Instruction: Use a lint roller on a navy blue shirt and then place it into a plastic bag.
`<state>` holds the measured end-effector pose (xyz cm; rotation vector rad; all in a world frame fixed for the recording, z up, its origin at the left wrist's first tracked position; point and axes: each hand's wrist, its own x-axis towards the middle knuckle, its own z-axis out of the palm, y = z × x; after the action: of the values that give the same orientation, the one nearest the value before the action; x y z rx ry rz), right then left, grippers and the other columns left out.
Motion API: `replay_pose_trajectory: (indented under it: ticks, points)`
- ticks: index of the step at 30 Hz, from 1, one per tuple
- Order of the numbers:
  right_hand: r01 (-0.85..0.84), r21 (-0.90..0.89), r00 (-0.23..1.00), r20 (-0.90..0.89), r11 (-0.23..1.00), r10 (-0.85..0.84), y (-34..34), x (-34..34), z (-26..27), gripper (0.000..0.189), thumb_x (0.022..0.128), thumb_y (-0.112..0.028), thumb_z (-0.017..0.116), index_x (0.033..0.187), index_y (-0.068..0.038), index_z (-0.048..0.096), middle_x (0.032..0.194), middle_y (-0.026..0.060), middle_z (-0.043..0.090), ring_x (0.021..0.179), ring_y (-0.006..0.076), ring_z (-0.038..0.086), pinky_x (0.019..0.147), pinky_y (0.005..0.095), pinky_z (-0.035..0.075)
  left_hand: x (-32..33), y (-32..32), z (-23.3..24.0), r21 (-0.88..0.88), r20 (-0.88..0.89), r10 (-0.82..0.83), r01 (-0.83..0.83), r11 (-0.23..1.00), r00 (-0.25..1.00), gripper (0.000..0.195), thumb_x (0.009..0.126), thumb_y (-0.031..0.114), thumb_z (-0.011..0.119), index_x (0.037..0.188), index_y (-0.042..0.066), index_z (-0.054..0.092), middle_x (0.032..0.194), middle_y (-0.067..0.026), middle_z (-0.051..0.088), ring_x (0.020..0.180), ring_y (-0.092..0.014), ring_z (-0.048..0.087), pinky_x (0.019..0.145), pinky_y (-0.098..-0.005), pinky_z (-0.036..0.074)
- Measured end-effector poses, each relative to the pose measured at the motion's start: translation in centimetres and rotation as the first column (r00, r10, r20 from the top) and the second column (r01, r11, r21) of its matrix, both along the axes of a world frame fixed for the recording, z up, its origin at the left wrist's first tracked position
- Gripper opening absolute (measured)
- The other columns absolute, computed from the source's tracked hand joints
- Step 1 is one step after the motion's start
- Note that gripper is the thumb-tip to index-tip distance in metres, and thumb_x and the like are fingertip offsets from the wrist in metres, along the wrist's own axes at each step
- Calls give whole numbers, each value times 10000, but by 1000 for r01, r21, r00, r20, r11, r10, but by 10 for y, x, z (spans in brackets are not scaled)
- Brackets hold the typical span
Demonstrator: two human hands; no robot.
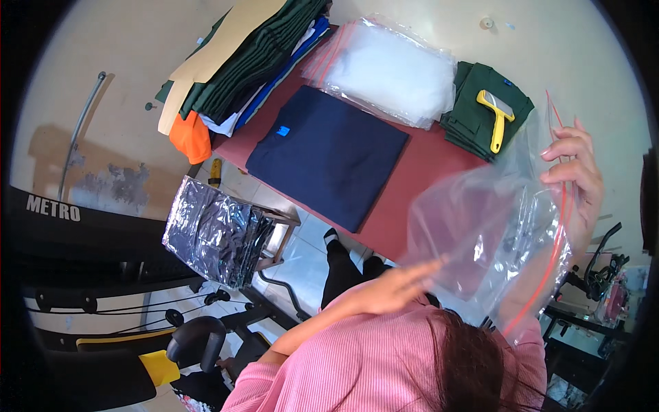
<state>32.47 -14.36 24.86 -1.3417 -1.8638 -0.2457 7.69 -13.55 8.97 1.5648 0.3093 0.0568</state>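
A clear plastic zip bag (463,226) with a red seal strip hangs at the right, in front of the table. My right hand (576,165) grips it near the seal edge, with fingers curled around the plastic. At the bag's lower left side is my left hand (401,288), slightly blurred, its fingers stretched out and their tips at the plastic. Whether those tips touch the bag is hard to tell. On the table lies a folded navy shirt (329,154) with a blue neck label, flat and square.
On the maroon table (432,154) lie a stack of clear zip bags (386,67), folded dark green garments (484,77) under a yellow-handled scraper-like tool (498,121), and a tall garment pile (252,67). Bagged dark garments (216,232) rest on a stool (280,237). Exercise equipment (201,335) stands left.
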Motion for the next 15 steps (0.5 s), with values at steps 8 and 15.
replay_pose_trajectory:
  ticks: [8, 15]
  points:
    - [-35, -252, 995, 82, 967, 57, 50, -29, -30, 130, 609, -4, 541, 721, -71, 531, 688, 17, 535, 727, 181, 533, 904, 359, 294, 25, -6, -23, 48, -24, -358, 359, 932, 933, 539, 895, 374, 425, 1274, -4, 361, 1275, -219, 411, 1129, -306, 456, 943, -396, 362]
    - [18, -600, 970, 205, 800, 132, 101, -18, -188, 60, 667, -92, 549, 691, -121, 596, 741, 55, 591, 819, 237, 528, 808, 400, 333, -24, 25, -76, 384, -158, 148, -77, 920, 976, 1110, 706, 475, 679, 1338, -74, -51, 1400, -277, 52, 1312, -352, 131, 1078, -358, 129]
